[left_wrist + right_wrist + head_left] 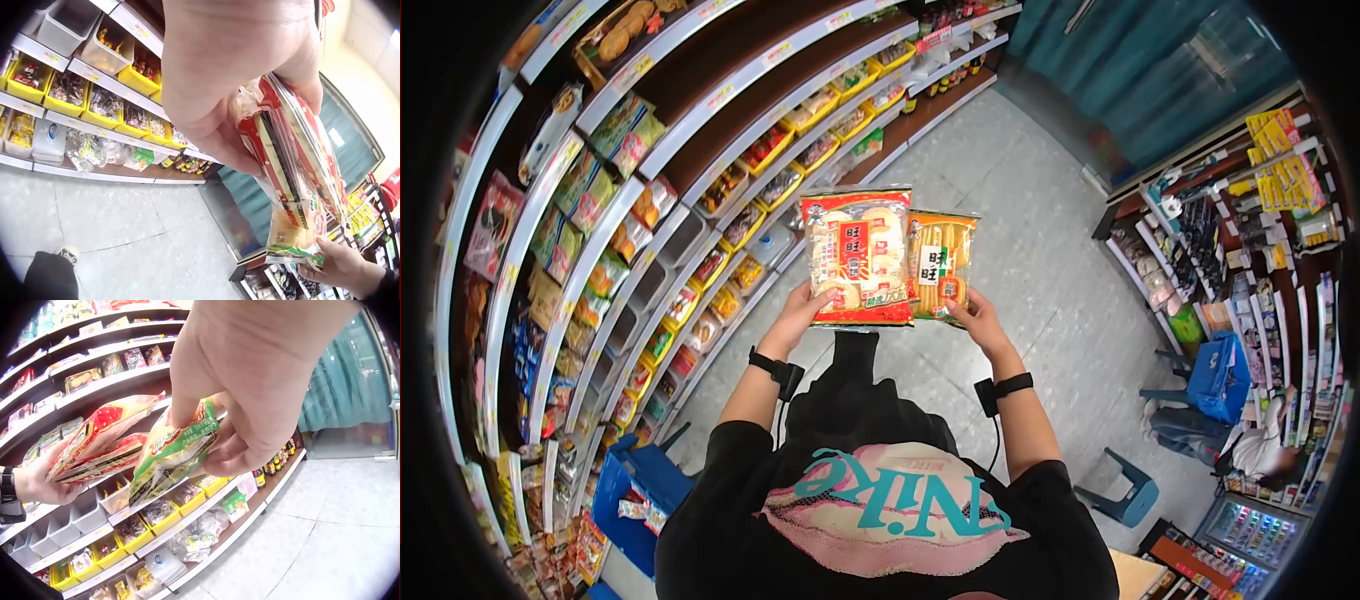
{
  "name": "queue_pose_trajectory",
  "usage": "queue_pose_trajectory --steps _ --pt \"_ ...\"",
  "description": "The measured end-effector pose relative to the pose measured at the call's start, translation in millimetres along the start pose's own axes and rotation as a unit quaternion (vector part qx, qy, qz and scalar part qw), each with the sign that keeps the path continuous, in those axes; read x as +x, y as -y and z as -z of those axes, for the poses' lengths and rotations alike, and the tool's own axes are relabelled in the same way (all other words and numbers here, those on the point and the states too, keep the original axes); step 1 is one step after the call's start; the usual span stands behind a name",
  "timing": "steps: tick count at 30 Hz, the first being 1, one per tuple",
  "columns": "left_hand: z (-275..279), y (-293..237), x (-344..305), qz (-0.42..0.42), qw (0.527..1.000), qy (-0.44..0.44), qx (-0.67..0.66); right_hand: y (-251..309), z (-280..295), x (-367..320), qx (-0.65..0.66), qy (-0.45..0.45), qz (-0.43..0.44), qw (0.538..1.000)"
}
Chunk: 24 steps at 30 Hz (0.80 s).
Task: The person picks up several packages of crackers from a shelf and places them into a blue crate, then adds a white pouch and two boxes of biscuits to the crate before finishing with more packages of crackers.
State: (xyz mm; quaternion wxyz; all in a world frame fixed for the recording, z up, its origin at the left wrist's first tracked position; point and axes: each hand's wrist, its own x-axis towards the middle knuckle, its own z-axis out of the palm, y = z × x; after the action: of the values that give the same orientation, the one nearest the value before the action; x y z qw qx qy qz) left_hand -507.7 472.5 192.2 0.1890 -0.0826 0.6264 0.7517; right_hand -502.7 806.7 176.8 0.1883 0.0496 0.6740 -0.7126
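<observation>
Both packs are off the shelves and raised in front of the person, side by side with their printed faces up toward the head camera. Neither lies in a basket or on a shelf, so the work appears to be midway, with both bags simply in hand.

The left hand (805,310) pinches the lower left corner of the red and white glossy plastic snack bag (858,255), thumb on the front and fingers curled behind. The right hand (975,315) is clamped on the bottom edge of the orange and yellow glossy plastic snack bag (940,262), with its fingers folded under the pack, as the right wrist view shows. The two bags touch along their inner edges, the red one on the left and somewhat the larger.

Both are flat, rectangular pillow packs of thin, crinkly film with crimped seams at top and bottom. The film catches the light, and pale round crackers are printed on the red bag. In the right wrist view the lower part of the orange bag looks green.

On the left, curved white-edged shelves (730,95) carry yellow plastic bins (812,110) of small wrapped goods. A blue plastic basket (620,490) sits on the near left. The grey tiled floor (1020,200) looks smooth and faintly speckled.
</observation>
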Motion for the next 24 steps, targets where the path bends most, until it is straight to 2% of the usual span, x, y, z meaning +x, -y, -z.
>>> queue_pose_trajectory --steps 3,5,10,12,18,24 --pt "-3.7 15.5 -44.4 0.029 1.0 0.006 0.009 -24.2 -9.4 -45.9 0.029 0.005 -0.006 1.0" --pt "-4.8 19.0 -68.2 0.026 0.999 0.02 0.032 -28.6 -17.2 -66.5 0.008 -0.013 -0.015 1.0" --pt "6.1 22.3 -129.9 -0.005 1.0 0.008 0.03 -34.0 -46.8 -106.8 0.005 0.013 -0.011 1.0" --pt "15.7 21.3 -154.0 -0.012 0.999 0.007 0.034 -36.8 -60.7 -119.5 0.006 0.003 0.041 0.999" --pt "65.6 29.8 -229.6 -0.037 0.998 -0.022 0.051 -39.3 -112.9 -154.7 -0.003 0.006 0.044 0.999" --pt "135.0 53.8 -314.6 -0.054 0.996 -0.043 0.06 -58.6 -196.5 -196.6 -0.01 -0.008 0.035 0.999"
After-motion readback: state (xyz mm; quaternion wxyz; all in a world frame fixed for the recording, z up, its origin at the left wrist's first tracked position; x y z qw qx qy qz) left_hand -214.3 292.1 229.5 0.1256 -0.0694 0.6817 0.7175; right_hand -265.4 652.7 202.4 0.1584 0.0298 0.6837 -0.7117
